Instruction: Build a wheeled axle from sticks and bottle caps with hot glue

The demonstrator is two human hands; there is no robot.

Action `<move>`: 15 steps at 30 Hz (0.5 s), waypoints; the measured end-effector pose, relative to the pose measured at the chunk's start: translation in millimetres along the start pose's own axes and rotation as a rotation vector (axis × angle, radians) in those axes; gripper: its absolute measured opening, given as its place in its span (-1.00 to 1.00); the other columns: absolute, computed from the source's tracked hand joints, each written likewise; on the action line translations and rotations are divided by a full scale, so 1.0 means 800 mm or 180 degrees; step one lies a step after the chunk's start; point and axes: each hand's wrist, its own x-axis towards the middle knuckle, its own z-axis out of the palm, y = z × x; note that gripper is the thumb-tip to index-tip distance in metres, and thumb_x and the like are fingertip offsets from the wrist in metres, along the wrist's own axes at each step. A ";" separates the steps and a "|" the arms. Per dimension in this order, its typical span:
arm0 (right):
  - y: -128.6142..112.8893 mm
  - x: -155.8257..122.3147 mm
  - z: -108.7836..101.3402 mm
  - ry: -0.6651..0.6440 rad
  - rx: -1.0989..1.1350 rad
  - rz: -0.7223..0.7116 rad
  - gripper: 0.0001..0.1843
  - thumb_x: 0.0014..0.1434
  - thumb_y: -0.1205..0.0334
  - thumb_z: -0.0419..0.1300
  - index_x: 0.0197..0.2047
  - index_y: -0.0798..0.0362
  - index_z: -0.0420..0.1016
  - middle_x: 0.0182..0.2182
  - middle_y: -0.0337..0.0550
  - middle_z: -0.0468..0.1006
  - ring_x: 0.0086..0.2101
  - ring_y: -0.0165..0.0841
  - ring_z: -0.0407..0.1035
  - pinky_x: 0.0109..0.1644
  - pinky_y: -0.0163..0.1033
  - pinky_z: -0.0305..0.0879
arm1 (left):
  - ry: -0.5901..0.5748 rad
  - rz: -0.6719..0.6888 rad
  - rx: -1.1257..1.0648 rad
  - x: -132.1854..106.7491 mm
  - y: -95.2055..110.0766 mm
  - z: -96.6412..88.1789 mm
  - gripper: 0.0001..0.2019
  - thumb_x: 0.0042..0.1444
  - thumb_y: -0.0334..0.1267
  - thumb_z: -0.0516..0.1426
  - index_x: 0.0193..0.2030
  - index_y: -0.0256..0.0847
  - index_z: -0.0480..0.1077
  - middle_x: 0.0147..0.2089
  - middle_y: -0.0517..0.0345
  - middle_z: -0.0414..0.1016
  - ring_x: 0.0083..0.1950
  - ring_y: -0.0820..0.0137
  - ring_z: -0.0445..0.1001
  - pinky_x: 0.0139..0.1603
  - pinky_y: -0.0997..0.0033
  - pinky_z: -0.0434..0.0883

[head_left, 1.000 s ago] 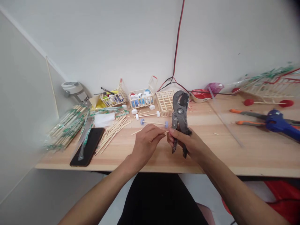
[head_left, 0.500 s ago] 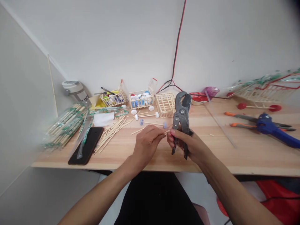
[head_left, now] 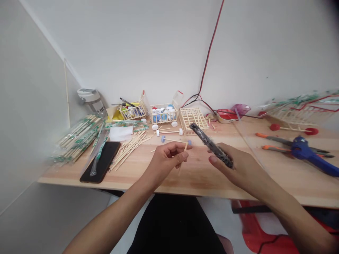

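Observation:
A short thin wooden stick (head_left: 185,146) is pinched upright between the thumb and fingers of my left hand (head_left: 169,157). My right hand (head_left: 233,160) grips a grey-black pipe cutter (head_left: 208,141), turned so that its narrow edge faces me; whether its jaws are apart cannot be seen. The two hands are apart above the table. Just behind my left hand lies a stick axle with pale blue wheels (head_left: 163,139). Farther back are an axle with white wheels (head_left: 180,131) and a wooden-stick basket frame (head_left: 194,120).
Loose sticks (head_left: 131,150), a phone (head_left: 100,163) and bagged sticks (head_left: 76,137) lie left. Small stick carts (head_left: 163,113) holding bottle caps and pens stand at the back. On the right are a blue clamp-like tool (head_left: 300,146), orange-handled pliers (head_left: 275,148) and a red-wheeled cart (head_left: 293,114).
My hands have separated, the right moving rightward. The pipe cutter has turned from face-on to edge-on and tipped left. The stick in my left hand now stands upright.

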 end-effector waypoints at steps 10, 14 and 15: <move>-0.001 -0.008 0.001 0.0843 -0.1198 -0.0675 -0.51 0.14 -0.27 0.13 -0.16 0.00 0.42 -0.29 -0.08 0.51 -0.26 -0.16 0.41 -0.31 -0.17 0.25 | 0.0039 0.0000 -0.0049 -0.001 0.002 0.003 -0.82 0.03 -0.23 0.28 -0.40 -0.32 0.44 -0.49 0.20 0.39 -0.51 0.58 0.27 -0.51 0.56 0.22; -0.001 -0.009 0.002 0.0989 -0.1327 -0.0789 -0.50 0.13 -0.29 0.13 -0.18 0.00 0.43 -0.32 -0.10 0.50 -0.28 -0.18 0.42 -0.32 -0.18 0.24 | -0.0034 0.0014 0.0069 -0.001 0.001 0.002 -0.83 0.02 -0.25 0.28 -0.43 -0.32 0.44 -0.49 0.20 0.39 -0.51 0.58 0.26 -0.50 0.55 0.21; -0.001 -0.010 0.003 0.1016 -0.1342 -0.0810 -0.50 0.13 -0.29 0.13 -0.18 0.01 0.43 -0.32 -0.10 0.50 -0.28 -0.19 0.42 -0.33 -0.18 0.24 | -0.0031 0.0009 0.0090 0.000 0.000 0.002 -0.83 0.02 -0.25 0.29 -0.42 -0.32 0.45 -0.49 0.20 0.38 -0.51 0.58 0.26 -0.50 0.55 0.21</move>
